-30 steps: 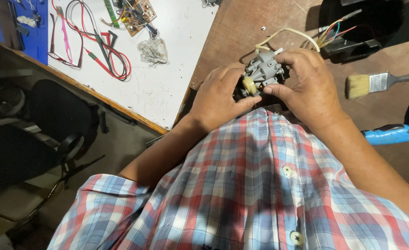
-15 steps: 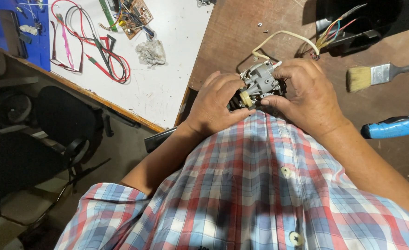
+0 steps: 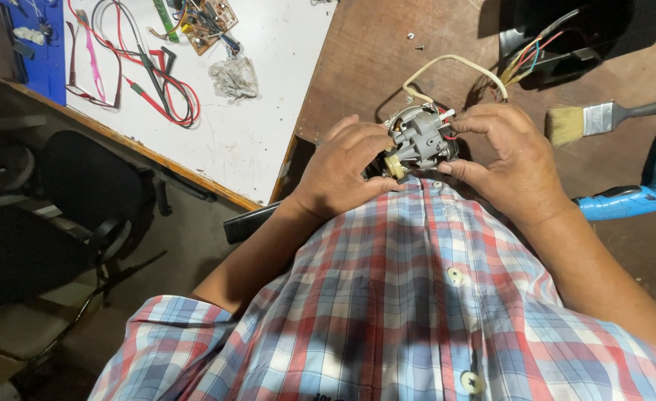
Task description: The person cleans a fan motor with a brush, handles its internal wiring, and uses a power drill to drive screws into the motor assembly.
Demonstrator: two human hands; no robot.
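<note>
Head view: your left hand (image 3: 343, 167) and right hand (image 3: 510, 160) both have fingers curled and pinching a small grey motor assembly (image 3: 419, 137), held against your plaid shirt (image 3: 417, 297) at centre frame over the brown bench (image 3: 365, 67). A cream wire (image 3: 447, 63) loops up from it. To the right lie a paintbrush (image 3: 588, 119) and a blue power tool (image 3: 640, 193); red leads (image 3: 157, 82) sit upper left.
</note>
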